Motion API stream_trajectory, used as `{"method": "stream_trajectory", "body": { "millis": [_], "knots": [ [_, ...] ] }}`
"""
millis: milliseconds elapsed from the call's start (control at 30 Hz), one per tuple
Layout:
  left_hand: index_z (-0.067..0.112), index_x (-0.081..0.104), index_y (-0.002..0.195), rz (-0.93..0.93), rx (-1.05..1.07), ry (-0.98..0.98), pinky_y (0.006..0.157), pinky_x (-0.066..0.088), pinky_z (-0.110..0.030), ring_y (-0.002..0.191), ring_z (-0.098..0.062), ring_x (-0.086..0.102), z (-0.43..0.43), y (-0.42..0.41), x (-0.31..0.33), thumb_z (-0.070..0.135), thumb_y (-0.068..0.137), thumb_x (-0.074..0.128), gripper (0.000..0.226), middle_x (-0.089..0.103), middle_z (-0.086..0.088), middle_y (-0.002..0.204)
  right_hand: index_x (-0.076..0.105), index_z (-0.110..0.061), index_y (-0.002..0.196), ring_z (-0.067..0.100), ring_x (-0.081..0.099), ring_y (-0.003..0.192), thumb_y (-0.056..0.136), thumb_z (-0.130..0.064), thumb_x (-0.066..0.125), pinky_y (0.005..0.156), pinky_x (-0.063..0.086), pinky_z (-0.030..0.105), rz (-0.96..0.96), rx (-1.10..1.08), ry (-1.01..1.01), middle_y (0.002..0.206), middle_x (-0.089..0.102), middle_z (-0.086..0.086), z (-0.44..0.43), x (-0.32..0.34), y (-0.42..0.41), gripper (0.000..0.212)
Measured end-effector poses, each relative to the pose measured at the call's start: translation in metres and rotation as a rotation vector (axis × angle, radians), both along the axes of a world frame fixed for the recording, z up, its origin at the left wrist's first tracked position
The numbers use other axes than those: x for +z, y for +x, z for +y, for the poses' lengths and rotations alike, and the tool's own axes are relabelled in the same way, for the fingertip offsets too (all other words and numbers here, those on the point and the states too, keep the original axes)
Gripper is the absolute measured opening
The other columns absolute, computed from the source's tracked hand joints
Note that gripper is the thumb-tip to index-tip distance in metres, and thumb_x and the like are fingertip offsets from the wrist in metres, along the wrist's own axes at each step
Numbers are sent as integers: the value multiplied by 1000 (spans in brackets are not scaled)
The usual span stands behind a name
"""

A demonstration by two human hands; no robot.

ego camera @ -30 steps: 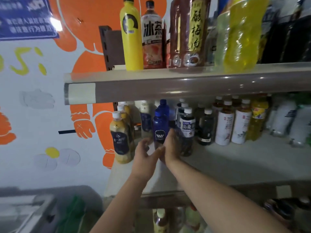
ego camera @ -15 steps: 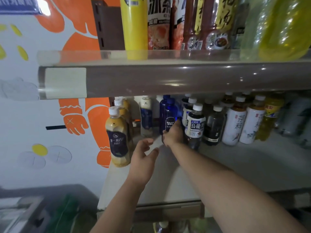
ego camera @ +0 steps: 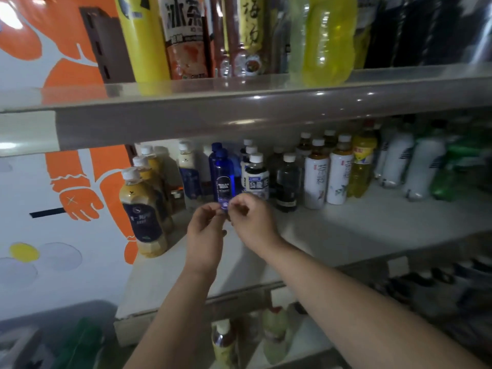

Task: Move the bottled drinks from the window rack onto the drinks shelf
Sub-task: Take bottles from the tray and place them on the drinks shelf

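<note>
The left hand had joined the right hand, both grips narrow, pinching the base of the blue soda bottle. It stood upright on the drinks shelf, so placement looked nearly done.

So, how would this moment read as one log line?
left hand: pinches blue soda bottle base | right hand: same | bottle: upright on drinks shelf

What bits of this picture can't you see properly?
- Head view, base of the blue bottle: hidden behind the left hand and right hand, so the grip is unclear.
- Head view, tall yellow bottle: top cut by the upper edge.
- Head view, white bottles at right: blurred, labels unreadable.
</note>
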State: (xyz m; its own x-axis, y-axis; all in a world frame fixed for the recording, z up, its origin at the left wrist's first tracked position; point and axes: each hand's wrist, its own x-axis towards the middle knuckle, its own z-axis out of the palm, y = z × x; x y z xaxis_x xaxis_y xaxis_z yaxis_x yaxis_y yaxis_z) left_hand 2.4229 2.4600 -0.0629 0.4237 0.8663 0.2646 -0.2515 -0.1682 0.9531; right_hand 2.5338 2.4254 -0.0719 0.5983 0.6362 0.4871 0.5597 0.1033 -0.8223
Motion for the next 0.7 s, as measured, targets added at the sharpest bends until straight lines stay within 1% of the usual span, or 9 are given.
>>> {"method": "stream_trajectory", "body": {
  "millis": [67, 133, 233, 333, 400, 467, 533, 633, 700],
  "knots": [
    [23, 62, 89, -11, -30, -9, 73, 49, -33, 83, -15, 62, -31, 16, 0, 7, 94, 53, 19, 67, 4, 84, 61, -35, 74, -3, 61, 66, 81, -24, 66, 63, 46, 11, -32, -3, 36, 70, 66, -16, -47, 3, 13, 14],
    [19, 62, 90, -1, -98, 63, 65, 50, -27, 77, -12, 63, -79, 41, -4, 3, 92, 53, 19, 67, 2, 81, 61, -40, 73, -2, 62, 66, 78, -36, 61, 63, 45, 11, -84, -64, 95, 71, 66, -20, -103, -3, 31, 6],
    [12, 61, 89, -12, -216, 158, 67, 51, -21, 73, -5, 61, -170, 84, -15, -4, 92, 52, 18, 64, 0, 78, 60, -41, 75, -2, 63, 65, 81, -40, 59, 62, 48, 17, -126, -263, 113, 70, 66, -18, -201, -21, 58, 6],
    [13, 62, 89, 22, -401, 66, 75, 53, -32, 79, -15, 62, -262, 129, -31, -1, 91, 57, 15, 65, -5, 82, 61, -37, 74, 0, 64, 67, 78, -38, 60, 65, 52, 23, -100, -496, 106, 71, 68, -12, -311, -38, 83, 5],
    [19, 62, 85, 46, -526, 40, 78, 53, -33, 81, -17, 62, -326, 155, -42, -1, 91, 58, 20, 65, -4, 81, 62, -34, 75, -1, 64, 68, 79, -32, 62, 66, 51, 19, -61, -630, 82, 69, 67, -12, -387, -46, 92, 4],
    [20, 61, 82, 53, -664, 25, 73, 53, -31, 76, -11, 62, -392, 174, -52, -3, 91, 58, 24, 66, 1, 77, 65, -30, 79, -6, 61, 67, 81, -22, 68, 66, 48, 13, -37, -768, 23, 69, 66, -15, -462, -55, 97, 9],
    [20, 61, 82, 76, -802, 12, 61, 51, -21, 64, -2, 61, -455, 187, -64, -1, 91, 58, 23, 66, 8, 68, 67, -29, 81, -6, 60, 66, 82, -16, 74, 65, 46, 12, 6, -894, -25, 69, 66, -16, -530, -62, 95, 14],
    [25, 63, 82, 158, -965, 22, 65, 51, -27, 69, -11, 61, -544, 198, -84, 5, 89, 61, 22, 67, 7, 74, 66, -28, 81, -7, 61, 65, 83, -18, 76, 62, 44, 7, 78, -1057, -35, 69, 65, -16, -623, -76, 84, 14],
    [26, 62, 82, 219, -1063, 51, 69, 50, -28, 73, -11, 61, -599, 199, -99, 7, 90, 61, 21, 66, 6, 77, 65, -28, 83, -9, 61, 67, 83, -20, 77, 61, 44, 6, 114, -1153, -54, 70, 65, -18, -679, -88, 74, 14]
  ]
}}
